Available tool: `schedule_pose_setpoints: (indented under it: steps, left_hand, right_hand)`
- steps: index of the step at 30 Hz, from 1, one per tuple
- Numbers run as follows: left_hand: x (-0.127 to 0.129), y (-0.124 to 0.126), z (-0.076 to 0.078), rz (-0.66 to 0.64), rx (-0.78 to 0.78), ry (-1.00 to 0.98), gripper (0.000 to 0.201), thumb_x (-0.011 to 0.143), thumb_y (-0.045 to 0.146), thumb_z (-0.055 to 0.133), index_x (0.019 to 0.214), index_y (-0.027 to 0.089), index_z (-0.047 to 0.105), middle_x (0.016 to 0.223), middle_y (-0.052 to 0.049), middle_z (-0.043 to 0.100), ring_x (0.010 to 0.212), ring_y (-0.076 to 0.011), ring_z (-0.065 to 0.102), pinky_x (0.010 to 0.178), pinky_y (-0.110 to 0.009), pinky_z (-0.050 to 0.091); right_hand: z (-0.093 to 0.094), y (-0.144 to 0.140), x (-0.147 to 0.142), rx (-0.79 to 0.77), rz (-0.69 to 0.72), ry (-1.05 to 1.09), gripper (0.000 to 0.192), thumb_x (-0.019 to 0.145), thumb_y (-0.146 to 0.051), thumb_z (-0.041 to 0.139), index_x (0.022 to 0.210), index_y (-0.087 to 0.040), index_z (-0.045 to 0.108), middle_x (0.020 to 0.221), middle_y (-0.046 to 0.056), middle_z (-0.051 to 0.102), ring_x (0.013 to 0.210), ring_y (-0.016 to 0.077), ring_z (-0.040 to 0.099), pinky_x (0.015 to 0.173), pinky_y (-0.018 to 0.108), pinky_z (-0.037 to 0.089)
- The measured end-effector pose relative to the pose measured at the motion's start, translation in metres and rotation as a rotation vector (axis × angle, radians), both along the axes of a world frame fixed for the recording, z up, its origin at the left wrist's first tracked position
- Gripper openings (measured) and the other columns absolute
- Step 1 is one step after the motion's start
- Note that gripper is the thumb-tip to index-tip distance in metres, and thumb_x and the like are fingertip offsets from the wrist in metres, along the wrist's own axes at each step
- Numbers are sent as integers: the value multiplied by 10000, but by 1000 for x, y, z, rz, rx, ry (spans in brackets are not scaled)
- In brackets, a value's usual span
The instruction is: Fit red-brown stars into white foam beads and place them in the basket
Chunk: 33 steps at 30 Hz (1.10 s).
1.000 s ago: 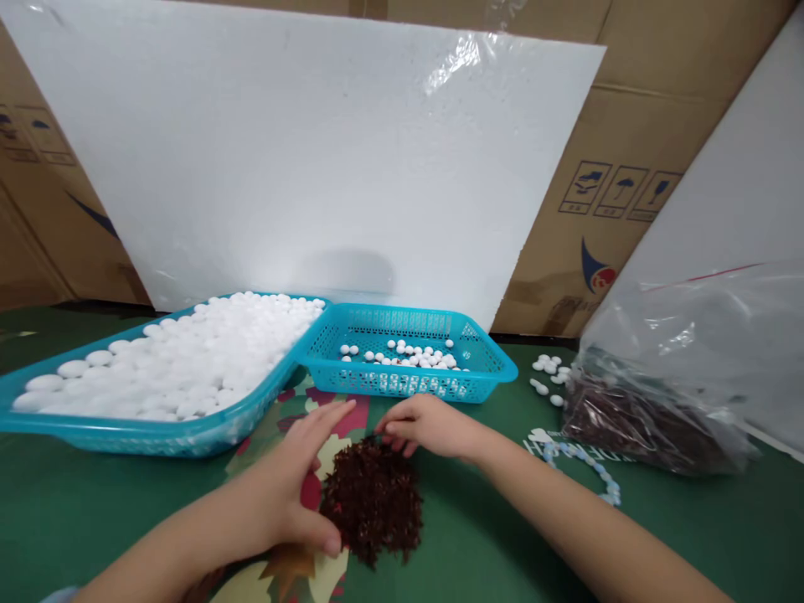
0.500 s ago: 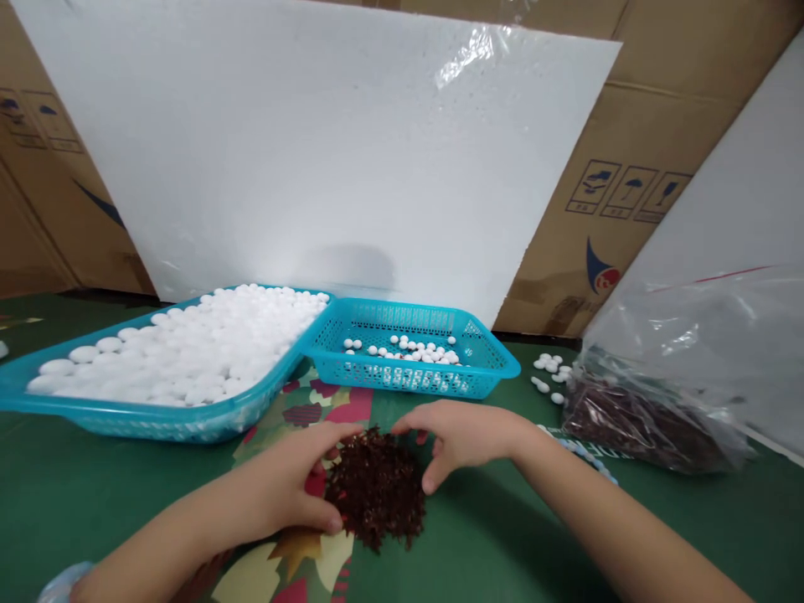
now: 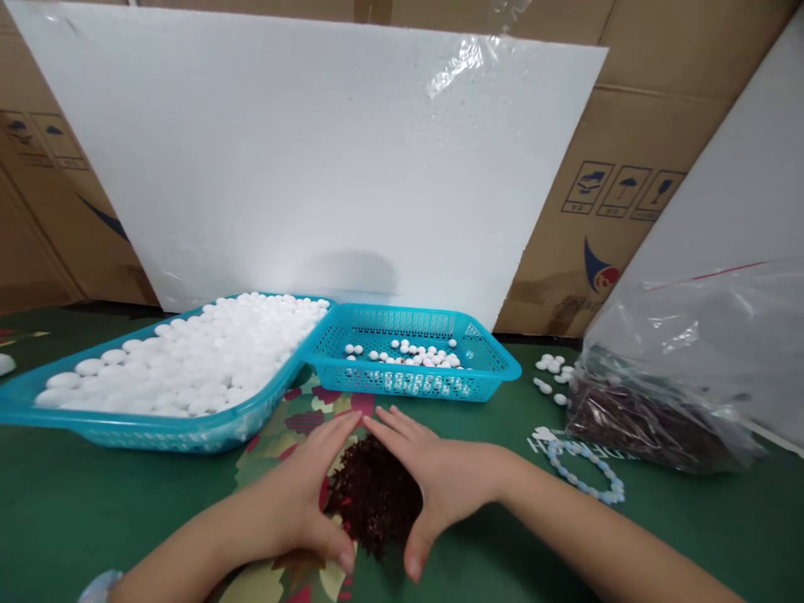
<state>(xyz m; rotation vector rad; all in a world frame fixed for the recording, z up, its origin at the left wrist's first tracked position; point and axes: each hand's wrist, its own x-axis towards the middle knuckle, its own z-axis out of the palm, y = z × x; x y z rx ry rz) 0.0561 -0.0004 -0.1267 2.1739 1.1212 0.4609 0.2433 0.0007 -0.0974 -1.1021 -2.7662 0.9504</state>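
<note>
A pile of small dark reddish-brown pieces [image 3: 380, 498] lies on the green patterned table cover [image 3: 502, 536], right in front of me. My left hand [image 3: 311, 494] curves round the pile's left side, thumb toward me and fingers stretched forward. Round the right side bends my right hand [image 3: 433, 477], its thumb also apart from the fingers. The fingertips of both hands come close together at the far edge of the pile. Neither hand holds anything; whether the palms touch the pieces I cannot tell.
A large blue basket [image 3: 207, 427] full of white balls stands at the left. A smaller blue basket [image 3: 402, 381] with several white balls adjoins it. Right lie loose white balls [image 3: 553, 377], a beaded bracelet [image 3: 612, 481] and a clear bag [image 3: 666, 419] of dark pieces. A white board [image 3: 314, 167] stands behind.
Both hands have closed in around the pile; the fingertips now nearly meet at its far side. My right hand has moved left, and more of the beaded bracelet shows.
</note>
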Motion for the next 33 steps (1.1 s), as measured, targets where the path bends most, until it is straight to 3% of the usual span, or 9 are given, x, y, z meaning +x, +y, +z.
schedule_pose_setpoints:
  steps: [4,9,16,19,25,29,33]
  left_hand:
    - [0,3,-9,-37,-9,61,1119,268,535,607,1172,118,96,1226,-147,158,1094,-304,132,896,-421,101]
    - [4,2,-4,110,-25,134,1093,272,424,660,1169,102,125,1227,-149,164,1099,-299,127,900,-412,96]
    - [8,-1,-2,42,-33,59,1032,320,395,659,1164,114,137,1179,-140,279,1060,-292,237,885,-400,179]
    - [10,-3,0,84,-15,63,1014,347,412,643,1164,95,132,1204,-157,215,1085,-294,179,893,-423,126]
    - [17,-8,3,46,-48,110,1114,312,501,613,1163,36,64,1237,-194,-12,1115,-277,-29,896,-422,11]
    - [17,-9,1,28,-100,18,1180,313,597,541,1153,1,-34,1230,-210,-46,1117,-266,-35,904,-398,19]
    - [19,-10,0,-8,-132,2,1206,295,541,592,1146,-8,-64,1225,-228,-14,1118,-271,8,907,-390,36]
  right_hand:
    - [-8,2,-2,-26,28,38,1165,346,-519,611,1189,-120,-88,1246,164,-81,1116,263,-84,908,410,83]
    - [-7,4,2,-58,14,4,1124,379,-498,612,1198,-63,-24,1248,182,-47,1128,265,-38,915,385,107]
    - [-3,0,-2,-7,-38,64,978,408,-419,642,1182,-60,165,1190,159,224,1077,266,210,882,364,224]
    - [-4,0,-2,6,-47,80,965,419,-429,632,1176,-47,171,1170,166,244,1062,275,222,867,383,240]
    - [-9,-1,-7,-5,-1,245,976,458,-438,609,1193,-55,92,1204,144,182,1097,235,163,909,350,171]
    - [-13,-4,-12,-28,-50,344,956,498,-472,566,1186,-12,88,1219,171,137,1111,241,124,918,364,131]
    - [-17,-5,-15,-45,-64,477,960,471,-462,589,1170,11,131,1185,179,206,1086,223,196,917,318,163]
